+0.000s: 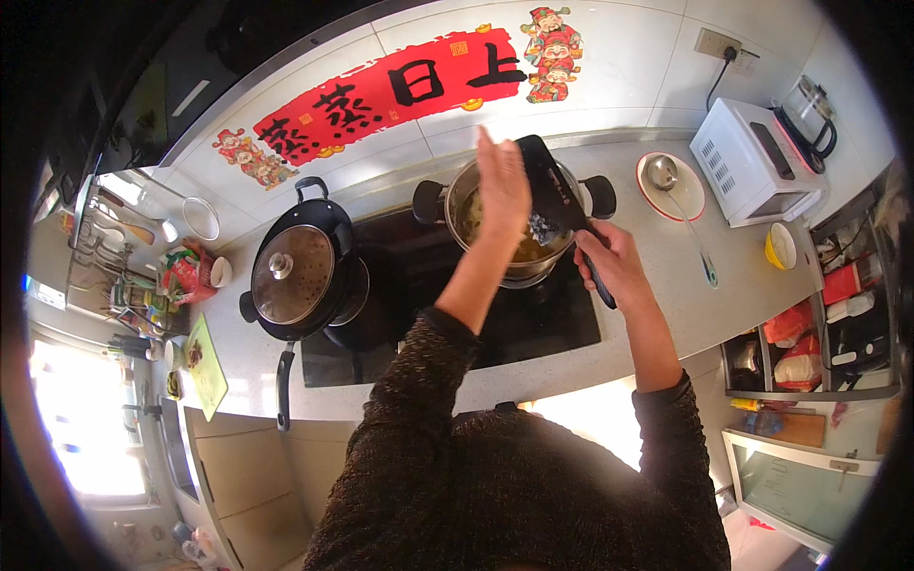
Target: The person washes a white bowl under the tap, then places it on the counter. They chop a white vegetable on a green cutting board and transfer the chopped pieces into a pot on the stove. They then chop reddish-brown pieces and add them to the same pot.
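Note:
My right hand grips the handle of a black cleaver, whose wide blade is tilted over a steel pot with black side handles. Some dark and pale bits lie at the blade's lower edge, above the pot; whether they cling to it I cannot tell. My left hand is raised over the pot beside the blade, holding nothing, its fingers extended close together. Liquid with pale pieces shows in the pot, partly hidden by my hands and the blade. The pot stands on a black glass cooktop.
A black wok with a glass lid stands at left, its long handle over the counter's front edge. Further left is a green cutting board. At right are a plate with a ladle, a yellow bowl and a white appliance.

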A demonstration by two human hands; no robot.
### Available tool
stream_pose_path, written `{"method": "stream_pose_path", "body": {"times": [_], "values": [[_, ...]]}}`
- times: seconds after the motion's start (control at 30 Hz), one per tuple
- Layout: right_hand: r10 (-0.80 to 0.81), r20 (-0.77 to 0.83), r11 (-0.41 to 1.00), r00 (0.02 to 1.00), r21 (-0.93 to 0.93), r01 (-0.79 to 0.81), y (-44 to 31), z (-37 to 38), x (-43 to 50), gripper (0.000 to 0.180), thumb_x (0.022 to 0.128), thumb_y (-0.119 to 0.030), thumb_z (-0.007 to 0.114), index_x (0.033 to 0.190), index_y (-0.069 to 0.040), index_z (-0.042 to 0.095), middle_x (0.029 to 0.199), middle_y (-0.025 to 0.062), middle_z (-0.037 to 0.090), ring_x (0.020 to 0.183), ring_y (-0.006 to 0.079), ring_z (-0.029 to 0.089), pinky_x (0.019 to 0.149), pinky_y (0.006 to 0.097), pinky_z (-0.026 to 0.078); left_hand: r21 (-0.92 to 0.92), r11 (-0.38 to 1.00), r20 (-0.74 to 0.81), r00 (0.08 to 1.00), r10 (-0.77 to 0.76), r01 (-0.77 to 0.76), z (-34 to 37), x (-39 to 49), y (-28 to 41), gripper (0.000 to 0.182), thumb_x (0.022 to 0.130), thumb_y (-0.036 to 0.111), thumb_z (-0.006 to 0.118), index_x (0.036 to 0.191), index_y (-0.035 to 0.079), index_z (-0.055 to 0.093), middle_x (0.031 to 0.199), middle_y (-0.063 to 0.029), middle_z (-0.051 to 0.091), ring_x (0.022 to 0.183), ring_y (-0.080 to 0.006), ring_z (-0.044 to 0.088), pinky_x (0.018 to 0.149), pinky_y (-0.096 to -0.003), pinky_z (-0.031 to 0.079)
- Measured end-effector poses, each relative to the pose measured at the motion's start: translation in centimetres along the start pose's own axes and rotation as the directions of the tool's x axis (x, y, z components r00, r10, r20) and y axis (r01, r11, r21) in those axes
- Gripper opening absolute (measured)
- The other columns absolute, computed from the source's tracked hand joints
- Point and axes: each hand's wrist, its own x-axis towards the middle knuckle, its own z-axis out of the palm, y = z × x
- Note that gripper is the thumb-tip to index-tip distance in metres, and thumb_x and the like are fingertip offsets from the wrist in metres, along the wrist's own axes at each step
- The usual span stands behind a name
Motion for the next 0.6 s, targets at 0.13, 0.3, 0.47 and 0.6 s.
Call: {"method": "stream_pose_path", "body": {"times": [0.13,0.3,0.47,0.6], "values": [[-0.055,0.016,0.997,0.998,0.045,0.055,-2.5,0.5,-0.7,0.020,0.095,-0.018,0.057,0.086,0.000,0.055,0.066,0.0050,0.055,0.045,0.0095,0.049,0.038,0.0250,0.038,0.476,0.843,0.092,0.967,0.237,-0.252,1.2,-1.8,-2.5,0.062,0.100,0.036,0.041,0.148,0.001,0.025,0.148,-0.0275,0.028,0.140,-0.0417,0.023,0.110,-0.0560,0.019],[-0.081,-0.016,0.995,0.997,-0.058,0.080,-3.9,-0.9,-0.9,0.020,0.095,-0.017,0.056,0.085,0.000,0.055,0.065,0.0037,0.053,0.048,0.0081,0.049,0.039,0.0240,0.038,0.748,0.641,-0.003,0.966,0.258,-0.169,-1.1,-1.2,-3.9,0.063,0.097,0.032,0.048,0.149,0.005,0.023,0.148,-0.0275,0.026,0.139,-0.0434,0.023,0.108,-0.0582,0.020],[-0.062,-0.014,0.998,0.998,-0.028,0.062,-4.5,-0.2,-1.7,0.018,0.094,-0.015,0.057,0.099,0.002,0.059,0.067,0.0027,0.054,0.046,0.0063,0.046,0.040,0.0219,0.035,0.754,0.612,0.052,0.950,0.308,-0.240,-0.3,-0.9,-3.2,0.066,0.096,0.030,0.051,0.150,0.008,0.020,0.149,-0.0272,0.025,0.140,-0.0437,0.022,0.109,-0.0581,0.019],[-0.296,-0.011,0.909,0.955,-0.309,0.278,-4.6,-1.2,-2.4,0.024,0.089,-0.007,0.059,0.111,0.002,0.059,0.074,0.0056,0.058,0.057,0.0112,0.054,0.050,0.0278,0.045,0.701,0.686,-0.066,0.940,0.333,-0.194,-4.5,2.0,-3.5,0.058,0.097,0.026,0.050,0.148,0.007,0.028,0.146,-0.0240,0.035,0.137,-0.0350,0.032,0.110,-0.0488,0.023]]}}
